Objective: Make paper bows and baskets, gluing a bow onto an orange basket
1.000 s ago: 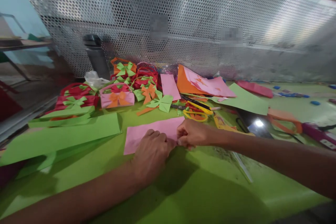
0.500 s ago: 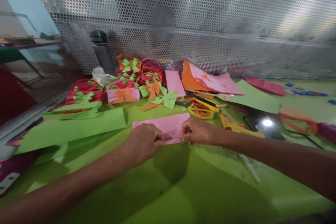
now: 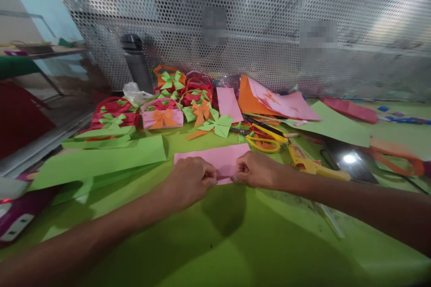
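A pink paper sheet (image 3: 215, 156) lies on the green tabletop in front of me. Its near edge is pinched by my left hand (image 3: 195, 178) at the left and by my right hand (image 3: 252, 169) at the right. Along that near edge, between the two hands, the paper looks turned up in a narrow fold. My fingertips partly cover the edge. Just beyond the sheet are a light green paper bow (image 3: 219, 124) and yellow-handled scissors (image 3: 266, 141).
Small paper bags with bows, such as a pink bag (image 3: 162, 119), cluster at the back. Green paper sheets (image 3: 101, 161) lie left. To the right are a yellow glue gun (image 3: 305, 161), a glue stick (image 3: 332, 220) and a lit phone (image 3: 353, 161). A dark bottle (image 3: 137, 65) stands behind.
The view has shifted slightly, so everything sits a little further right. Both hands keep their pinch on the pink paper's near edge, with little visible movement.
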Tool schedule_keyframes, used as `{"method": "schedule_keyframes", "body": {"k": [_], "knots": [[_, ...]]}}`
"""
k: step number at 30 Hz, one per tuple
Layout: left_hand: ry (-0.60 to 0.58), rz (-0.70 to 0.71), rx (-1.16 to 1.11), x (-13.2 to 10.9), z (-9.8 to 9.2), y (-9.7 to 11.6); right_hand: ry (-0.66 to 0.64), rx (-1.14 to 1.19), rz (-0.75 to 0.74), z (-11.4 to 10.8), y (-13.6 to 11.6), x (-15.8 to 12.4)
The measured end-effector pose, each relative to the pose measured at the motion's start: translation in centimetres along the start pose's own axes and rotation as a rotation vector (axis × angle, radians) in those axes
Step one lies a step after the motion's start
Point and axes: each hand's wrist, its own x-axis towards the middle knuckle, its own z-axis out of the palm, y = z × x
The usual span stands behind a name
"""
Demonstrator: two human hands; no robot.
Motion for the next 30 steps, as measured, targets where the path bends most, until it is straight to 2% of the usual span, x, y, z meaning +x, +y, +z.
{"method": "schedule_keyframes", "body": {"k": [16,26,30], "knots": [[0.001,-0.029,0.155,0.1,0.1,0.4,0.03,-0.112,0.037,0.6,-0.2,0.2],[-0.012,-0.006,0.262,0.0,0.1,0.8,0.0,-0.136,0.071,0.2,-0.8,0.2],[0.0,0.002,0.282,0.0,0.2,0.6,-0.05,-0.126,0.092,-0.4,-1.4,0.4]]}}
